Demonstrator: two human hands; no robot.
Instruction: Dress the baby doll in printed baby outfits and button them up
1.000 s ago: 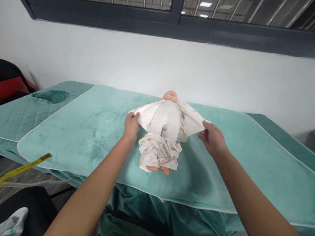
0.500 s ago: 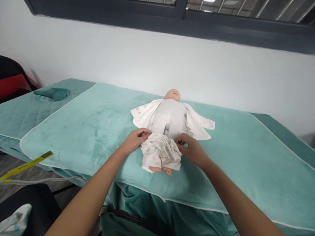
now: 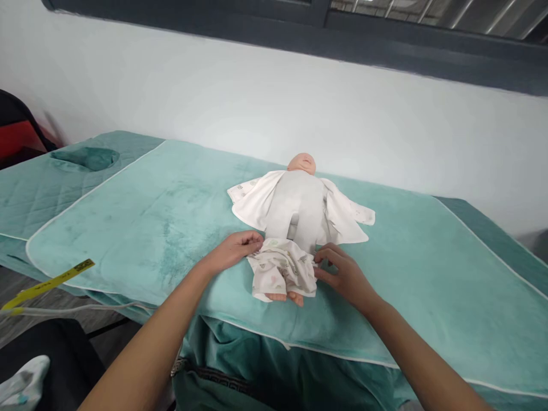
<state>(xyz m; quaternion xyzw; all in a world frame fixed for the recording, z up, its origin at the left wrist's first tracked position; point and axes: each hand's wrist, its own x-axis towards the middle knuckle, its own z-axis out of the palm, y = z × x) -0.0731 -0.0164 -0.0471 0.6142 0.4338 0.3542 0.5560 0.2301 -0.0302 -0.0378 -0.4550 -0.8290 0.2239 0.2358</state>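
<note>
A baby doll (image 3: 295,200) with a grey cloth body lies on its back, its head toward the wall. Its white jacket (image 3: 257,200) is spread open on both sides. Small printed white pants (image 3: 282,265) are bunched around its lower legs, and the feet (image 3: 295,297) stick out at the cuffs. My left hand (image 3: 237,249) pinches the waistband at the left edge. On the opposite side, the curled fingers of my right hand (image 3: 338,271) grip the pants' right edge; its fingertips are partly hidden.
A green padded bed (image 3: 141,228) with a face hole (image 3: 85,158) at the left runs along a white wall (image 3: 192,91). At the lower left are a yellow strap (image 3: 51,283), a pale cord (image 3: 85,307) and a black chair (image 3: 64,348) bearing a printed cloth (image 3: 25,382).
The pants' waist is lower and flatter, showing more of the grey legs. My right hand has shifted right and slightly down along the pants' side; my left stays at its edge.
</note>
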